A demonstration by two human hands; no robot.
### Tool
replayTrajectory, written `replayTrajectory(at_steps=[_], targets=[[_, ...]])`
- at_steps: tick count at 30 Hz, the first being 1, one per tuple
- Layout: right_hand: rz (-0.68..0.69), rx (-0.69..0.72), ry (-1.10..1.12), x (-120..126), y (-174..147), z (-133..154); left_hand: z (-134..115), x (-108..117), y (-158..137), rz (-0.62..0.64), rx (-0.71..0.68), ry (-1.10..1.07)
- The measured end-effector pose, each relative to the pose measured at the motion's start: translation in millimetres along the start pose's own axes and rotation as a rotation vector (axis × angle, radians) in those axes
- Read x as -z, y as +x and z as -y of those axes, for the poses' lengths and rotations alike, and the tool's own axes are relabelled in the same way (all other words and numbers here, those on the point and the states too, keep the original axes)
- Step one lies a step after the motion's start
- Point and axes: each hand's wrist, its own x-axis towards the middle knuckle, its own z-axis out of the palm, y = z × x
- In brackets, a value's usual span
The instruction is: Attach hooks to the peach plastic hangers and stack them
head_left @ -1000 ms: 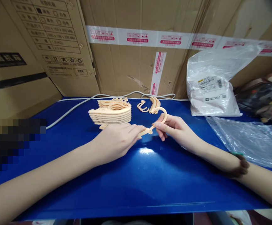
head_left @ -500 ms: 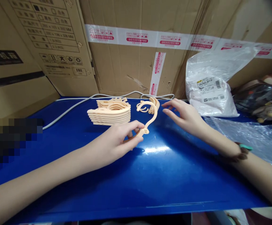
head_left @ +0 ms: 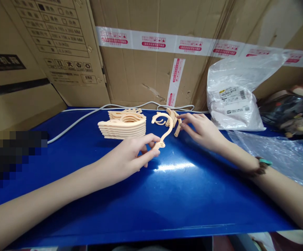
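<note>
My left hand (head_left: 130, 155) pinches the base of a cream plastic hanger hook (head_left: 170, 126), whose curve rises to the upper left. Part of the held piece is hidden behind my fingers. On the right, my right hand (head_left: 206, 131) grips a curved cream plastic piece (head_left: 177, 129) between thumb and fingertips, beside a small pile of similar cream parts (head_left: 169, 118). A neat stack of cream plastic hanger pieces (head_left: 122, 131) sits behind my left hand. All of this is on or over the blue tabletop (head_left: 146, 205).
Cardboard boxes (head_left: 151, 69) wall off the back and left. A white cable (head_left: 73, 127) runs along the rear edge. At the right stand a white plastic parcel bag (head_left: 232, 101) and a flat clear plastic sheet (head_left: 284, 157).
My right hand has moved slightly left and closed on a curved piece, which now stands apart from the pile. My left hand and its hook have barely shifted.
</note>
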Motion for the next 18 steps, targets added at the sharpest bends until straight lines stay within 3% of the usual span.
replayTrajectory(at_steps=[7,13,18], targets=[[0.124,-0.042,-0.101,-4.8,-3.9,-5.7,1.9,0.2,0.9,-0.001,0.005,-0.015],[0.209,-0.048,-0.095,2.0,-5.5,1.0,0.9,-0.3,0.9,0.029,0.102,-0.142],[0.156,-0.137,0.002,14.8,-4.3,13.1,-2.2,0.3,2.6,0.074,0.203,-0.262]])
